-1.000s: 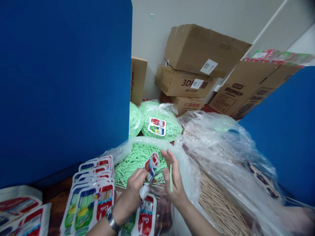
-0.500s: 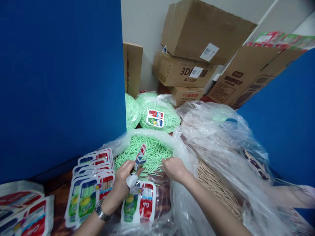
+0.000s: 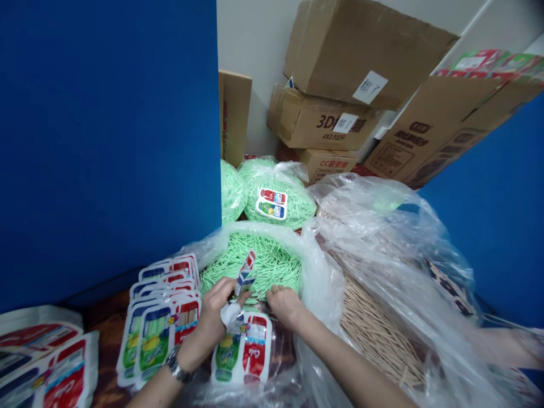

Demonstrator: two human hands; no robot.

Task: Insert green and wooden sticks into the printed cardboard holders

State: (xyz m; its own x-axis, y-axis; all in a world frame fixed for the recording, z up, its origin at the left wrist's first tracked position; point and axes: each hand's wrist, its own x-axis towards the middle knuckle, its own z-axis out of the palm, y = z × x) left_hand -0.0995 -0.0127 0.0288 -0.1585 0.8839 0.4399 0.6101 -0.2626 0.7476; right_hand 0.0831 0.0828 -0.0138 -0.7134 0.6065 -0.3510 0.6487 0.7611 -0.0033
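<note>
My left hand (image 3: 216,306), with a metal watch on the wrist, is closed around a printed pouch (image 3: 245,273). The pouch is seen nearly edge-on, red and blue, and a white crumpled part shows under the fingers. Close to its right, my right hand (image 3: 284,305) has its fingers bent together at the near edge of a heap of thin green sticks (image 3: 267,258). Several green stick ends show at these fingertips. The heap lies in an open clear plastic bag (image 3: 325,283). Below my hands lies a flat pouch (image 3: 255,351) printed with Cola and Sprite bottles.
Overlapping filled pouches (image 3: 155,340) lie at left, with more pouches (image 3: 63,374) farther left. Brown sticks (image 3: 374,328) fill a bag at right, where another person's arm (image 3: 501,345) shows. Tied bags of green sticks (image 3: 276,170), cardboard boxes (image 3: 340,116) and a blue panel (image 3: 110,141) stand behind.
My right hand has moved left and slightly down, closer to the pouch in my left hand. My left hand keeps its hold. The whole view has shifted a little.
</note>
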